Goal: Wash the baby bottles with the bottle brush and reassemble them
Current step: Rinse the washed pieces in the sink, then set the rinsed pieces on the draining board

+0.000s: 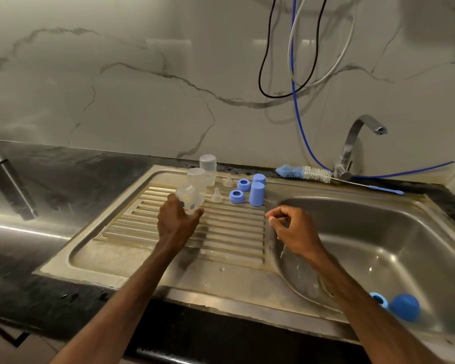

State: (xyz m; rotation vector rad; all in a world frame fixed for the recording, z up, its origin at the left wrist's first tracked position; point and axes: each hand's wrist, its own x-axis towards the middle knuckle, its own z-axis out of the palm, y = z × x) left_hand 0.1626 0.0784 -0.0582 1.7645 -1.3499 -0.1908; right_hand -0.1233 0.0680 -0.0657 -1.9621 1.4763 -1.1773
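Clear baby bottle (187, 199) — gripped by left hand (175, 224) over the sink's ribbed drainboard (132, 258); right hand (292, 228) curled at the basin edge, contents indiscernible — bottle brush (304, 173) lying beside the tap (350, 153).

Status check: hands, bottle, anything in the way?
Left hand grips bottle at drainboard. Right hand curled at basin edge, grip unclear. Ring and cap lie in basin.
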